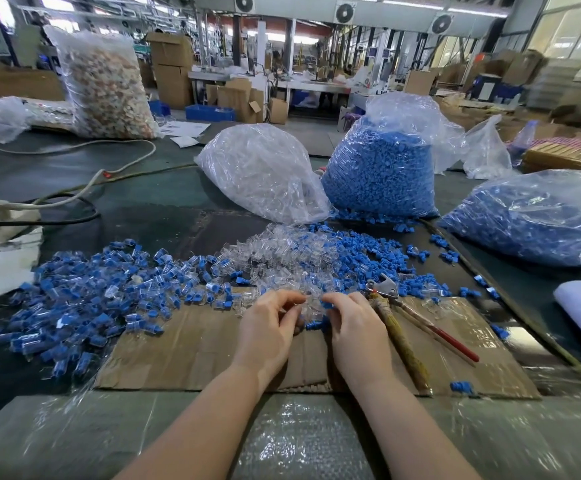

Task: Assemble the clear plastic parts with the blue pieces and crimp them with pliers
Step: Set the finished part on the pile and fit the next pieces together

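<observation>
Two hands meet over the cardboard [192,344]: my left hand [268,332] curls round a clear part [299,304], my right hand [353,329] pinches a blue piece [327,304], the two nearly touching. The pliers [396,317] lie just right of my right hand. Loose clear parts are heaped just beyond my fingers, assembled ones to the left. I can read no writing.

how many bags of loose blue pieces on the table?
2: one upright bag behind the clear-parts pile, one bag lying at far right. Others may sit out of view.
</observation>
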The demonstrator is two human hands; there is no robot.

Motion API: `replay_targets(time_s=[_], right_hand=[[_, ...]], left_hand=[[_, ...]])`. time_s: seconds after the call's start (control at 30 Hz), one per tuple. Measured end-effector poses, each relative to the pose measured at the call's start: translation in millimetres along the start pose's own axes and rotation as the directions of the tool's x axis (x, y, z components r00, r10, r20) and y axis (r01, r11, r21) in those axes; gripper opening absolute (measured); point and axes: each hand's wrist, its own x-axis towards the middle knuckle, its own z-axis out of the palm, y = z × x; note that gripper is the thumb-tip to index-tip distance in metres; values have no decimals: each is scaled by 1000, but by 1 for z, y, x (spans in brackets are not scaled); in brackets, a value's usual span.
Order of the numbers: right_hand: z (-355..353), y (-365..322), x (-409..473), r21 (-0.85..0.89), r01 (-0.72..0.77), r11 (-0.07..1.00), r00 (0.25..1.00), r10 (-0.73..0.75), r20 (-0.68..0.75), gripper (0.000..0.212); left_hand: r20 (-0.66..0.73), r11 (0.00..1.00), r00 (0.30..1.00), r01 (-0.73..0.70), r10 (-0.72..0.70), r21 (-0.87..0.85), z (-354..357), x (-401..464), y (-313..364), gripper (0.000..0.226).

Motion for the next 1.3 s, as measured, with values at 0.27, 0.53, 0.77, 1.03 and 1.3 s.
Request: replay_targets(time_s=[0.27, 0.53, 0.77, 1.03, 1.3], right_hand=[[-1, 4, -6, 208, -19, 978, 992, 44, -115, 10], [-2, 4, -12, 325, 0, 946, 990, 45, -132, 3], [-3, 1, -13, 339, 59, 939, 987, -5, -160, 8], [0, 2, -14, 240, 51, 969, 996, -32, -83, 12], [2, 1, -15, 154, 59, 986, 997, -49, -67, 18]], left_hand=[[12, 998, 999, -53, 53, 17, 1, -1, -3, 30], [32, 1000, 999, -13, 14, -15, 0, -1, -3, 28], [21, 1000, 1000, -22, 22, -21, -2, 1, -4, 28], [57, 989, 998, 25, -17, -143, -2, 0, -6, 24], [111, 958, 992, 92, -64, -272, -2, -1, -1, 21]])
